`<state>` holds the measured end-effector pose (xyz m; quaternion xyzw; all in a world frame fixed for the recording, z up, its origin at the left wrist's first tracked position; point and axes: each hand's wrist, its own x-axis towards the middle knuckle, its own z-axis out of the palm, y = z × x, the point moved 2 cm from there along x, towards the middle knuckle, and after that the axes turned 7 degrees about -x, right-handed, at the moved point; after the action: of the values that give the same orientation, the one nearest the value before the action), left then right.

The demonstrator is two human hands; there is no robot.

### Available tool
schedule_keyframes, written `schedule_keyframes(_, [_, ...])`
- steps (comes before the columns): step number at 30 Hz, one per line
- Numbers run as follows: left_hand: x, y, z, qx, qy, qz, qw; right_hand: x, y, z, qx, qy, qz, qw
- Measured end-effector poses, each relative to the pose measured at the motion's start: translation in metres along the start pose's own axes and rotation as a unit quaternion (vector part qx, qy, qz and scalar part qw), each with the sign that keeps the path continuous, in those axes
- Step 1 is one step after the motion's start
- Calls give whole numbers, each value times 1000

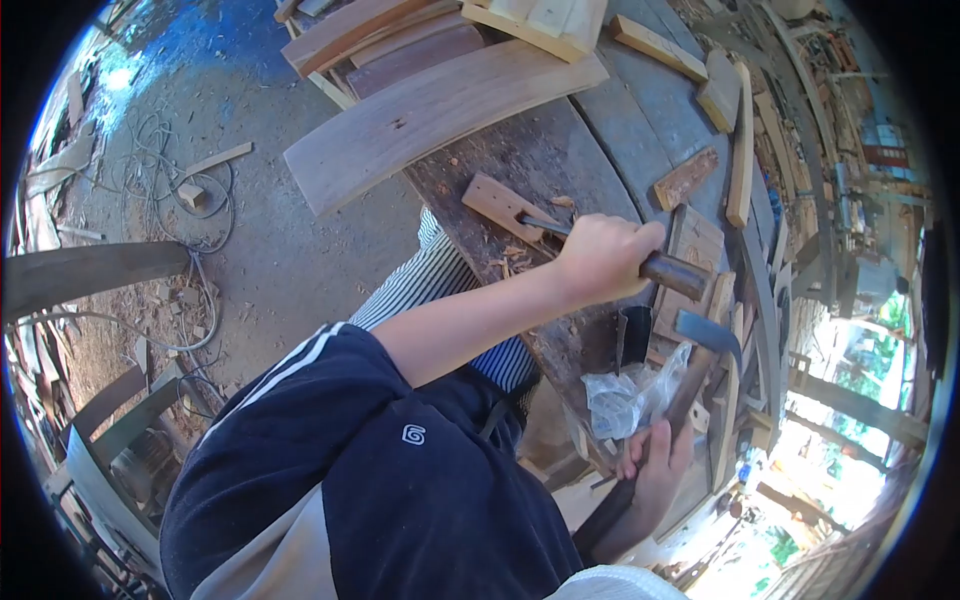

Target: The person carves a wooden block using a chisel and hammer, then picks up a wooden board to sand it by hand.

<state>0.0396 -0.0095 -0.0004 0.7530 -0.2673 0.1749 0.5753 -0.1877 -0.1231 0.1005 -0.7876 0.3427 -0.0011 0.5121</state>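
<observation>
My left hand (605, 258) is closed round the wooden handle of a chisel (683, 276), whose metal shank points down to the left. The shank's tip reaches the slot in a wooden block (493, 205) that looks like a plane body, lying on the dark bench (470, 225). Lower right, my right hand (660, 470) is wrapped round the long wooden handle of an adze (690, 385). Its curved grey metal head is raised near the butt of the chisel handle, apart from it. Wood shavings (515, 262) lie beside the block.
A crumpled clear plastic bag (618, 402) lies on the bench near the adze. A wide curved board (430, 115) juts over the bench edge, with stacked boards behind. Several wood offcuts (686, 178) lie along the far side. Cable (225, 190) is looped on the floor at left.
</observation>
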Motion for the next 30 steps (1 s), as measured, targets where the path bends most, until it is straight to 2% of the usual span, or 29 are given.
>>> schedule_keyframes(1, [-1, 0, 1, -6, 6, -1, 1000, -5, -4, -6, -10, 32, -30, 999])
schedule_keyframes(2, [-4, 1, 1, -13, 8, -4, 1000, -6, -8, -12, -13, 27, -28, 999])
schedule_keyframes(4, [-5, 4, -3, -24, -1, -4, 1000, -11, -28, -29, 57, 142, -148, 977])
schedule_keyframes(5, [-5, 5, -5, -28, 8, 8, 1000, -13, -35, -28, 58, 145, -149, 976])
schedule_keyframes(7, [-3, 13, -10, -36, 17, 19, 999, -20, -54, -24, 157, 290, -224, 917])
schedule_keyframes(10, [2, 26, -17, -58, 32, 52, 996, -24, -52, -39, 157, 287, -257, 909])
schedule_keyframes(12, [4, 30, -16, -40, -17, 27, 999, -27, -51, -39, 148, 307, -248, 907])
schedule_keyframes(23, [9, 24, -14, -54, -34, -6, 998, -28, -38, -36, 133, 314, -183, 922])
schedule_keyframes(25, [11, 21, -14, -81, -45, -37, 995, -25, -39, -38, 133, 311, -177, 924])
schedule_keyframes(28, [17, 20, -17, -105, -19, -48, 993, -25, -49, -40, 109, 292, -190, 931])
schedule_keyframes(30, [21, 21, -21, -120, -4, -52, 991, -28, -66, -43, 61, 309, -258, 913])
